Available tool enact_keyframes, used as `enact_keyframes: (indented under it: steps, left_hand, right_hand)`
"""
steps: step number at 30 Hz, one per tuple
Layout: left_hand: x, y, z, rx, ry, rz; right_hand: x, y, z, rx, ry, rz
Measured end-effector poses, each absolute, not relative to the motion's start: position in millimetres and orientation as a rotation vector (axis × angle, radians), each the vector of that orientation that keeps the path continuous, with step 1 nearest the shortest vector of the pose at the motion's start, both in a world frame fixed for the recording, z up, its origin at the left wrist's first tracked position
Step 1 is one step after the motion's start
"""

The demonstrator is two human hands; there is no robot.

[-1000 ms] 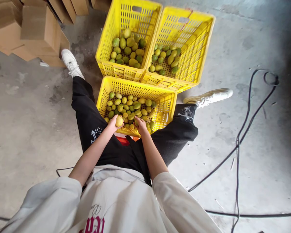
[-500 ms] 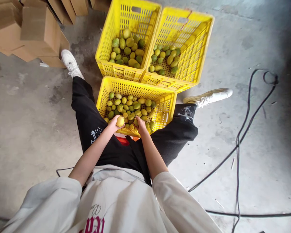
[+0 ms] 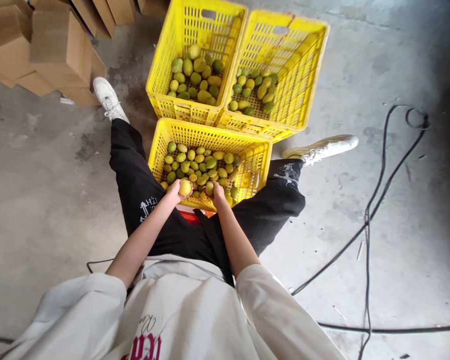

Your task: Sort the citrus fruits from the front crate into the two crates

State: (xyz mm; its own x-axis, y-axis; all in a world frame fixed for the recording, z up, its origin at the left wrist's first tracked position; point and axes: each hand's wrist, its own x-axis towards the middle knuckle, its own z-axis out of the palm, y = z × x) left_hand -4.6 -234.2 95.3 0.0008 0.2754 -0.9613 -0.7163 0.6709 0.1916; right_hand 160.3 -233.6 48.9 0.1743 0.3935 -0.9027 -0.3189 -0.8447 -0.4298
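I sit over a yellow plastic crate point(image 3: 210, 134) between my legs, filled with several small green and yellow fruits. My left hand point(image 3: 174, 191) holds a yellow fruit point(image 3: 185, 187) at the crate's near edge. My right hand point(image 3: 216, 193) is closed around another yellowish fruit point(image 3: 209, 188) lifted just above the pile. Both hands are close together over the near side of the crate.
Two more yellow crates stand beyond it: the far left crate point(image 3: 161, 65) and the far right crate point(image 3: 311, 75), each with several fruits. Cardboard boxes point(image 3: 56, 50) are stacked at the upper left. Black cables point(image 3: 375, 210) run over the concrete floor on the right.
My right hand has closed on a fruit from the pile and raised it slightly. My left hand keeps its yellow fruit in nearly the same place.
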Motion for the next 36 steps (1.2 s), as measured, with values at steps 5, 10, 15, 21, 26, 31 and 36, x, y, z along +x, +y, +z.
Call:
enact_keyframes:
  steps: [5,10,15,21,26,31,36]
  left_hand:
    - [-1,-230,112,-0.390,1.426,0.812]
    - [3,-230,116,-0.359,1.489,0.827]
    - [1,-231,112,-0.408,1.519,0.838]
    - [1,-230,118,-0.399,1.419,0.803]
    - [3,-229,121,-0.351,1.427,0.855]
    - [4,-229,121,-0.289,1.449,0.871]
    - [3,-229,122,-0.382,1.479,0.886]
  right_hand:
    - [161,-233,51,-1.857,-0.048,1.683]
    - [160,-233,51,-1.818,-0.029,1.668]
    - [160,-232,47,-1.815,0.019,1.700]
    - [161,-228,53,-1.719,0.051,1.711]
    - [160,-228,60,-1.555,-0.008,1.665]
    - [161,-228,62,-1.562,0.012,1.748]
    - [163,-227,62,-1.587,0.002,1.759]
